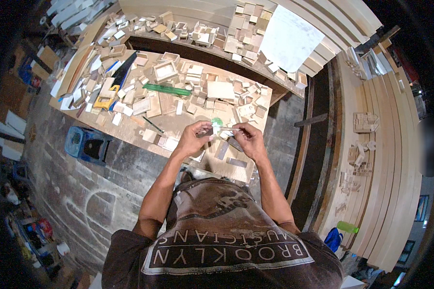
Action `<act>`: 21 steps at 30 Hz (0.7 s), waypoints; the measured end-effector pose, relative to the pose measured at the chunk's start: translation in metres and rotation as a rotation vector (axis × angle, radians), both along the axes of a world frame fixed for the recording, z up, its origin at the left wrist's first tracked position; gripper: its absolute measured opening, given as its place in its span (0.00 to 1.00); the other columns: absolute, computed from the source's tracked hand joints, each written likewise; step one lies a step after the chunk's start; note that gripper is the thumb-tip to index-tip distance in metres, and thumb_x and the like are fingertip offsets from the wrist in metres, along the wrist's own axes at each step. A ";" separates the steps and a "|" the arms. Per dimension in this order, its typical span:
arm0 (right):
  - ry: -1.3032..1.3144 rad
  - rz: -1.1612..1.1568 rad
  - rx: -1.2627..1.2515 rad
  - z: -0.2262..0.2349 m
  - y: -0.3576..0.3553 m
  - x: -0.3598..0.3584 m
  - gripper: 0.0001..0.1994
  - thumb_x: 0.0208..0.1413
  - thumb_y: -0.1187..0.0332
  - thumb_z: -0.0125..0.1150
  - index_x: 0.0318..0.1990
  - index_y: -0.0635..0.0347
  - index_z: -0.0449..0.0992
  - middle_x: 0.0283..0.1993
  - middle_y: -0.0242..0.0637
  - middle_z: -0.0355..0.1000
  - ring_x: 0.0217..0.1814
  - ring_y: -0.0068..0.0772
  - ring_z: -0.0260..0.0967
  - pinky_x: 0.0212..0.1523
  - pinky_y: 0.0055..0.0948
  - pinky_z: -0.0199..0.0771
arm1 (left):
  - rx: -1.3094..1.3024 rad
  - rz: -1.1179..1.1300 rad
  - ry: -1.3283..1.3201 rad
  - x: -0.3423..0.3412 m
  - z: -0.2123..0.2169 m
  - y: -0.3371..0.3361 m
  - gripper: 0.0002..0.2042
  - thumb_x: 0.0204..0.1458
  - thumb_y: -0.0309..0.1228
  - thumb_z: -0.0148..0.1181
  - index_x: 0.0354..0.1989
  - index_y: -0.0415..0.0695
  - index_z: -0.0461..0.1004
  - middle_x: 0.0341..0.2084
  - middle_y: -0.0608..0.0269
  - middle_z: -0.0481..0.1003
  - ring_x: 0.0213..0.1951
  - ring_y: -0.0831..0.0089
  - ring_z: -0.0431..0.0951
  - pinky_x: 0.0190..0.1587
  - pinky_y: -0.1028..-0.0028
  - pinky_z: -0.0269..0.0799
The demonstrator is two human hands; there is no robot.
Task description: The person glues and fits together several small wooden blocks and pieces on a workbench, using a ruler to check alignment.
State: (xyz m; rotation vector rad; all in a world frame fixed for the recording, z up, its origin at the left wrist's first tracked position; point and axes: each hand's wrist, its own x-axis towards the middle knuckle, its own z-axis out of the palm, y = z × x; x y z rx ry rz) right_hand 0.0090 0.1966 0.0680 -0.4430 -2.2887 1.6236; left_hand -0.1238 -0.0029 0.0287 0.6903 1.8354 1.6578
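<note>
Over the near edge of the workbench (178,148), both my hands meet around a small whitish piece (216,128). My left hand (193,138) curls its fingers and thumb at the left side of that piece, whose exact kind is too small to tell. From the other side, my right hand (250,139) pinches a thin stick (230,129), its tip pointing left at the piece. Just beyond lies a round green object (217,121), partly covered. Grey flat strips (237,163) lie below my right hand, and a dark pencil-like stick (153,124) rests left of my left hand.
Small wooden blocks and boxes (166,71) crowd the bench, with a green strip (167,89) and a yellow-handled handsaw (106,98) among them. A blue plastic stool (88,144) stands on the floor at left. Stacked planks (390,159) line the right side.
</note>
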 end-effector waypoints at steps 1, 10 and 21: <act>-0.009 0.027 0.045 0.000 0.000 0.001 0.07 0.60 0.73 0.64 0.44 0.65 0.81 0.30 0.27 0.73 0.30 0.13 0.66 0.31 0.19 0.67 | 0.007 0.001 -0.007 0.000 -0.001 0.000 0.22 0.48 0.19 0.70 0.54 0.39 0.76 0.44 0.62 0.81 0.49 0.75 0.79 0.55 0.73 0.73; 0.027 -0.004 0.054 0.007 -0.007 0.010 0.08 0.61 0.71 0.66 0.45 0.64 0.81 0.30 0.23 0.72 0.29 0.13 0.61 0.30 0.18 0.62 | 0.082 -0.004 -0.124 0.000 -0.010 -0.001 0.23 0.49 0.19 0.70 0.56 0.38 0.75 0.45 0.64 0.81 0.47 0.78 0.78 0.53 0.76 0.73; 0.066 -0.005 -0.041 0.010 -0.010 0.013 0.07 0.60 0.73 0.66 0.44 0.65 0.81 0.35 0.29 0.77 0.33 0.14 0.68 0.33 0.18 0.68 | 0.197 -0.033 -0.245 0.002 -0.007 0.000 0.24 0.48 0.18 0.71 0.56 0.37 0.75 0.45 0.62 0.80 0.47 0.78 0.78 0.53 0.78 0.74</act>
